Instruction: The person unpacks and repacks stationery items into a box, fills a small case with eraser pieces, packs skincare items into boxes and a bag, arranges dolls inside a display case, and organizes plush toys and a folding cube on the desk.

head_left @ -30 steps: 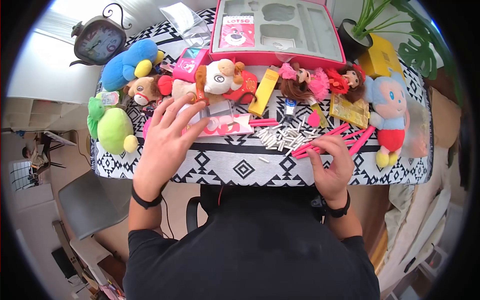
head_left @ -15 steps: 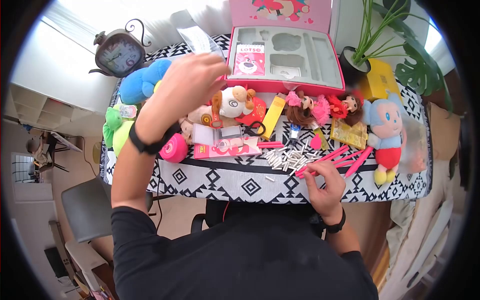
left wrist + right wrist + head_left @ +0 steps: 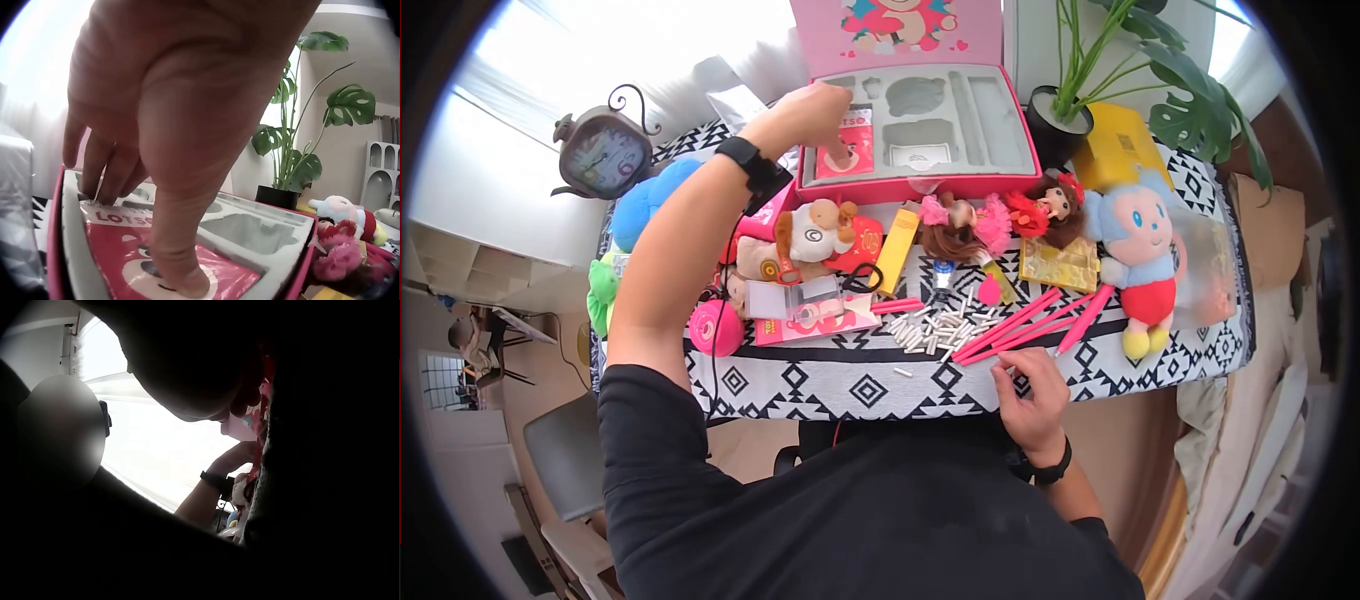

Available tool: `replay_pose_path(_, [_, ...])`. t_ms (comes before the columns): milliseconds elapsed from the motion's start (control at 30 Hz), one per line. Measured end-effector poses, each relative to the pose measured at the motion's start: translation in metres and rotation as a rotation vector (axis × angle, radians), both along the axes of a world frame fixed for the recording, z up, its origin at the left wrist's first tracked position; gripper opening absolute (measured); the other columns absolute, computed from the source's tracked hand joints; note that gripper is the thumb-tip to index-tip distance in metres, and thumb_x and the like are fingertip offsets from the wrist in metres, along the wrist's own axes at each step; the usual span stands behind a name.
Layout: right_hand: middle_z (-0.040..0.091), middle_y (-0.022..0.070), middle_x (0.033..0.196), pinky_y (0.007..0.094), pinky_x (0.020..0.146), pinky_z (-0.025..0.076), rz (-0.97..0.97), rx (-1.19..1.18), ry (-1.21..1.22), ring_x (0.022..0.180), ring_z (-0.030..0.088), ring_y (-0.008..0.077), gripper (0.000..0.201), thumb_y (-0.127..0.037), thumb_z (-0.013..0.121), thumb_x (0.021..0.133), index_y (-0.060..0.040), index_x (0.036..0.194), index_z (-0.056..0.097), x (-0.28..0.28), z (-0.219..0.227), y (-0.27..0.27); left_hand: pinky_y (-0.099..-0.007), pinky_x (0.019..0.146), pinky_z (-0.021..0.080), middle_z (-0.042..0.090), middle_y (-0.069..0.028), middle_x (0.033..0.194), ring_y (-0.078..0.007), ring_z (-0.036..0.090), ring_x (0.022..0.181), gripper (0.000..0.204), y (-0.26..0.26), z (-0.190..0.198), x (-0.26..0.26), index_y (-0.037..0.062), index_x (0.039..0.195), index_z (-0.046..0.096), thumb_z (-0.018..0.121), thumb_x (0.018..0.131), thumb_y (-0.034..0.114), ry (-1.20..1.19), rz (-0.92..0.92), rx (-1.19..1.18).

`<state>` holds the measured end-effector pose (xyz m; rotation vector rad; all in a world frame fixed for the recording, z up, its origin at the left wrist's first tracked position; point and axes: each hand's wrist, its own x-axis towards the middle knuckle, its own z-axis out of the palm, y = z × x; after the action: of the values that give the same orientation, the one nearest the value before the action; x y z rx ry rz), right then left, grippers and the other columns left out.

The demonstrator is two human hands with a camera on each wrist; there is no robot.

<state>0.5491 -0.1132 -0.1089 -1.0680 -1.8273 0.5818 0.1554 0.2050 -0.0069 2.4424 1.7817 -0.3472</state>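
While the right grip (image 3: 1036, 398) just chills loose and empty lower right, the left grip (image 3: 810, 114) spans the notebook (image 3: 860, 135) lengthwise near top centre, fingers stretched, thumb on its cover.

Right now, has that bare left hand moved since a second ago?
Yes: the bare left hand went forward, from in front of the pink rectangular box to over it, touching the flat red booklet.

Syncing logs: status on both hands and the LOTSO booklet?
Left hand on booklet, thumb touching it. Right hand near pink rods, visibly holding nothing. Booklet in box; nothing seen blocking.
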Motion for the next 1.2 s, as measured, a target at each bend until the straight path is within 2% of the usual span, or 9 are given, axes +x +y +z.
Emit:
replay_pose_path(300, [0.078,0.015,0.1,0.0435,0.075,0.06,0.085,0.135,0.008,0.087,0.076,0.0357,0.032,0.01,0.088,0.088,0.0008,0.116,0.078,-0.005,-0.004,0.007,-0.0516,0.116,0.054,0.068,-0.024,0.149,-0.0463,0.063,0.143,0.119,-0.008,0.003,0.004,0.0033,0.163,0.058,0.111,0.058,0.029,-0.039,-0.01,0.139])
replay_pose_path(467, [0.078,0.0148,0.1,0.0443,0.075,0.061,0.079,0.161,-0.003,0.086,0.076,0.0361,0.03,0.009,0.089,0.088,0.0011,0.115,0.078,-0.006,-0.003,0.007,-0.0508,0.109,0.056,0.07,-0.0193,0.138,-0.0418,0.067,0.136,0.092,-0.049,0.013,0.019,0.0021,0.139,0.066,0.109,0.063,0.031,0.083,-0.041,0.349])
replay_pose_path(667, [0.079,0.0147,0.1,0.0437,0.076,0.062,0.083,0.197,-0.008,0.087,0.077,0.0362,0.029,0.007,0.089,0.089,0.0014,0.114,0.078,-0.006,-0.004,0.007,-0.0495,0.089,0.059,0.076,-0.012,0.104,-0.0375,0.076,0.103,0.043,-0.119,0.039,0.022,0.0056,0.119,0.073,0.096,0.086,0.021,-0.047,-0.159,0.575])
replay_pose_path(767, [0.079,0.0142,0.099,0.0435,0.076,0.062,0.093,0.195,-0.024,0.087,0.077,0.0358,0.029,0.006,0.089,0.088,0.001,0.114,0.078,-0.006,-0.003,0.007,-0.0465,0.079,0.058,0.075,-0.0104,0.09,-0.0334,0.074,0.087,0.027,-0.158,0.06,0.045,0.0065,0.112,0.077,0.091,0.092,0.017,-0.291,-0.319,0.795])
replay_pose_path(833, [0.078,0.0137,0.099,0.0436,0.075,0.063,0.117,0.216,-0.015,0.087,0.077,0.0348,0.029,0.006,0.089,0.088,0.0005,0.114,0.078,-0.006,-0.002,0.006,-0.041,0.072,0.054,0.074,-0.0087,0.091,-0.0273,0.069,0.082,0.022,-0.177,0.067,0.066,0.0073,0.112,0.079,0.09,0.094,0.014,-0.492,-0.184,0.808])
replay_pose_path(900, [0.078,0.0132,0.098,0.0436,0.075,0.063,0.106,0.223,-0.031,0.086,0.077,0.0341,0.028,0.006,0.089,0.089,0.0003,0.114,0.079,-0.007,-0.004,0.005,-0.0343,0.067,0.049,0.073,-0.0034,0.087,-0.0162,0.064,0.075,0.021,-0.182,0.063,0.097,0.0041,0.114,0.078,0.089,0.099,0.014,-0.609,-0.183,0.725])
replay_pose_path(967, [0.077,0.0129,0.097,0.0436,0.075,0.063,0.116,0.257,-0.007,0.086,0.077,0.0338,0.028,0.005,0.089,0.089,0.0004,0.114,0.079,-0.009,-0.005,0.003,-0.0361,0.065,0.05,0.075,-0.0079,0.085,-0.0141,0.066,0.073,0.028,-0.178,0.051,0.129,-0.0001,0.109,0.078,0.089,0.103,0.025,-1.081,-0.013,0.05])
replay_pose_path(1100, [0.076,0.0128,0.097,0.0434,0.074,0.062,0.112,0.282,-0.014,0.085,0.076,0.0341,0.026,0.005,0.088,0.089,0.0002,0.112,0.078,-0.007,-0.006,-0.007,-0.0242,0.063,0.045,0.075,0.0023,0.088,-0.002,0.063,0.078,0.032,-0.163,0.001,0.205,-0.0026,0.115,0.075,0.086,0.11,0.027,-1.183,0.173,-0.385])
replay_pose_path(1200, [0.076,0.0132,0.096,0.0432,0.074,0.062,0.077,0.269,-0.043,0.084,0.075,0.0345,0.025,0.005,0.088,0.089,0.0001,0.111,0.077,0.002,-0.002,-0.021,-0.0326,0.066,0.054,0.078,-0.0031,0.087,-0.0135,0.073,0.077,0.041,-0.14,-0.052,0.235,-0.0022,0.115,0.075,0.09,0.104,0.035,-1.131,0.15,-0.36])
